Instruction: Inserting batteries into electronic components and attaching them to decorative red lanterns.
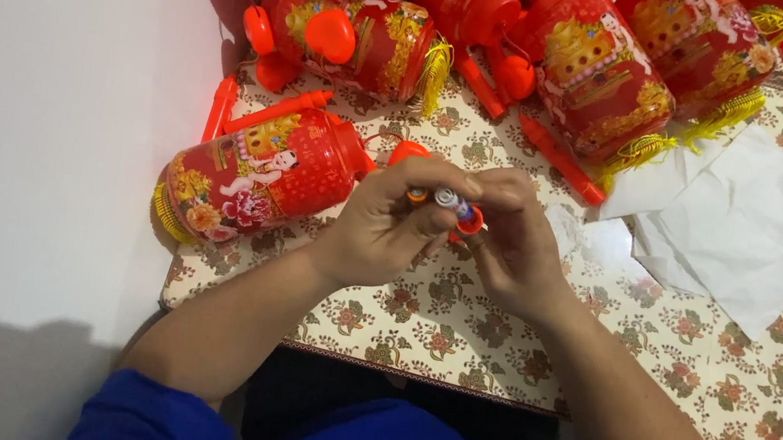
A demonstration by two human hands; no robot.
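Batteries are the matter in hand: the left hand (389, 222) and right hand (512, 237) meet above the worktop (595, 345), both pinched around a small silver battery (450, 199) and an orange-red plastic holder (467, 222). This looks like the fitting step; seating the cell would call for careful alignment. A red lantern (258, 174) lies just left of the hands, white tissue paper (749, 229) to the right.

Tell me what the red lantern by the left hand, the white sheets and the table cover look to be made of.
Red lantern: likely thin moulded plastic, glossy, with printed gold and floral pictures and a yellow tassel fringe. White sheets: tissue or soft paper, matte, creased and overlapping. Table cover: looks like printed vinyl or oilcloth with a floral pattern and faint sheen; fabric cannot be ruled out.
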